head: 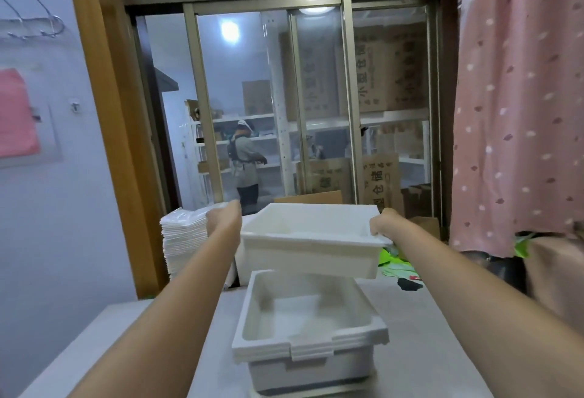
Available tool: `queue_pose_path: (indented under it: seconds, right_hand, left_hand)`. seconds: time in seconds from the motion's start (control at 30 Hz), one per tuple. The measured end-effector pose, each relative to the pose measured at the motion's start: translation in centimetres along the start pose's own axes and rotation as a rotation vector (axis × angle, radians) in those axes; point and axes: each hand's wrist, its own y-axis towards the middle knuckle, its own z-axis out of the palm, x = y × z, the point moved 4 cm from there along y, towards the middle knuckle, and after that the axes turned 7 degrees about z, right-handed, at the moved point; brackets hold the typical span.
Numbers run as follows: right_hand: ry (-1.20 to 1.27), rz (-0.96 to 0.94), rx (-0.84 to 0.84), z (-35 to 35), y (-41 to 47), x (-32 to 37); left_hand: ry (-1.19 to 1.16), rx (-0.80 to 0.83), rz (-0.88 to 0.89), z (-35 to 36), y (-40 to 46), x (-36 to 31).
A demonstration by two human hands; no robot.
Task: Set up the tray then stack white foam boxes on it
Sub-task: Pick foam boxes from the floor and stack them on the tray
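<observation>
Foam box: a white foam box (311, 239) is held in the air, open side up, above and just beyond the nested stack (308, 328) on the table (442, 334).
Long axis: runs left to right, between the two hands.
Right hand: the right hand (380, 223) grips the box's right rim, fingers curled over the lip.
Left hand: the left hand (222, 219) is at the left end, mostly hidden; grip cannot be told.
Coming move: likely bringing the box nearer and down onto the stack.
Background: a wrapped pile of white trays (183, 239) stands behind, left.
</observation>
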Motion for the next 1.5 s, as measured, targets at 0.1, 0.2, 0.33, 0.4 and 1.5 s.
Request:
queue_pose_path:
  seconds: [0.1,0.2,0.33,0.4,1.5]
  right_hand:
    - [0.165,0.078,-0.066,1.1,-0.5,0.4]
    - [0.394,0.113,-0.094,2.9,-2.3,1.8]
    - [0.644,0.113,-0.051,5.4,-4.5,2.1]
    - [0.713,0.132,-0.029,6.0,-4.4,1.4]
    - [0.281,0.042,0.234,8.3,-0.3,-1.7]
  left_hand:
    - [-0.164,-0.096,-0.160,1.4,-3.8,1.6]
    - [-0.313,-0.003,-0.324,5.6,-9.2,3.1]
    - [-0.424,-0.049,-0.347,8.8,-12.3,3.6]
    - [-0.420,-0.041,-0.353,8.7,-11.8,3.8]
    - [0.033,0.408,-0.281,-0.6,-0.8,12.0]
